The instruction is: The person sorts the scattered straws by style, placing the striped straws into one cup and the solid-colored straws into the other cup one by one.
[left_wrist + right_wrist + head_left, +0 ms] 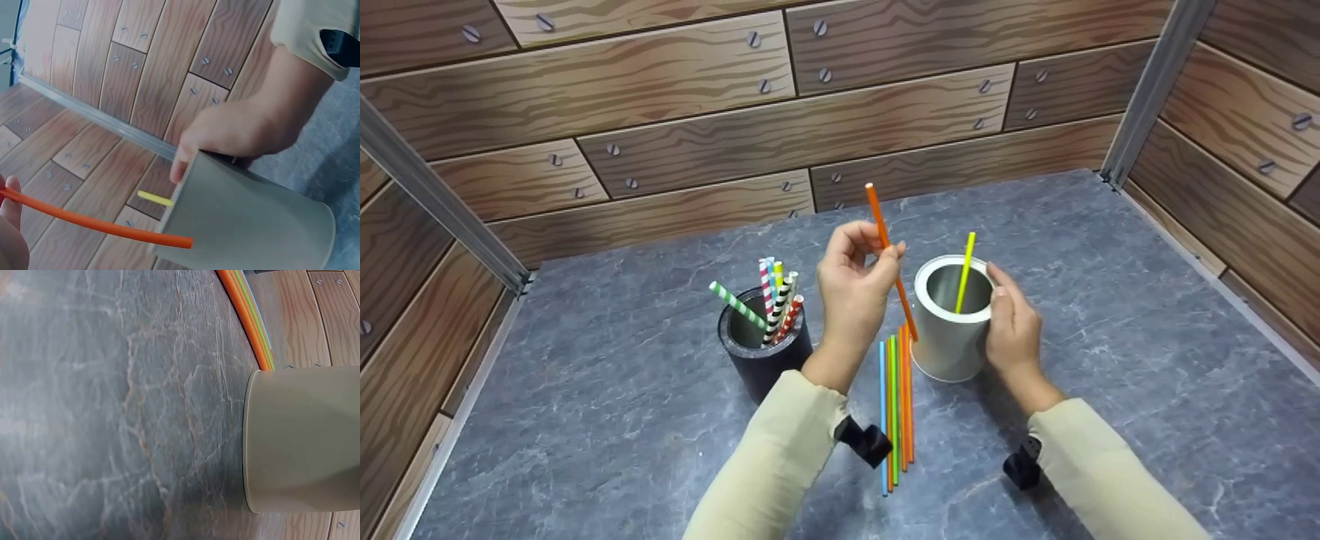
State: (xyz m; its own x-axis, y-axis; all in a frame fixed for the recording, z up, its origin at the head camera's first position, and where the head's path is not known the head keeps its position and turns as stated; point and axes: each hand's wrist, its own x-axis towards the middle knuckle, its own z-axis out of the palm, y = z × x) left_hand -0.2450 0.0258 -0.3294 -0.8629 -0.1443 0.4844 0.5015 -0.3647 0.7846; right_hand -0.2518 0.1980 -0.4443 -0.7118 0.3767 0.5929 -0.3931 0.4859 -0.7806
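Between thumb and fingers my left hand [859, 277] pinches an orange straw [874, 202], which slants down in front of the silver can's left side. My right hand [1014, 322] grips the right side of that silver can [949, 349], thumb near its rim. A yellow straw [966, 262] stands in the can, its top above the rim. In the left wrist view the orange straw [101, 225] crosses in front of the can [253, 208]. The right wrist view shows the can's lower wall [304, 439] on the tabletop, with the right hand out of sight.
Several plain straws [894, 420] in blue, green and orange lie side by side left of the can. A black cup [765, 367] holding several patterned paper straws [739, 304] stands behind my left forearm. Wood-print walls [690, 82] enclose the grey marbled table [607, 375].
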